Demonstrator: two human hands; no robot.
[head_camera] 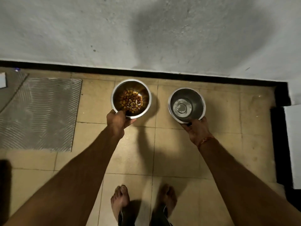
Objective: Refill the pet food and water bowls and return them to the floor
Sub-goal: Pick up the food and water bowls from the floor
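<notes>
Left hand (117, 120) gripping kibble bowl (131, 98), right hand (196, 129) water bowl (186, 106), seemingly unlabelled.

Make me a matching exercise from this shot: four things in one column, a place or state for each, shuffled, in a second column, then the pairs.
1. left hand
2. right hand
3. grey mat
4. black skirting

A. along the foot of the wall
B. grips the bowl of kibble
C. lies on the floor tiles, far left
D. grips the water bowl

Pairs: 1-B, 2-D, 3-C, 4-A
</notes>
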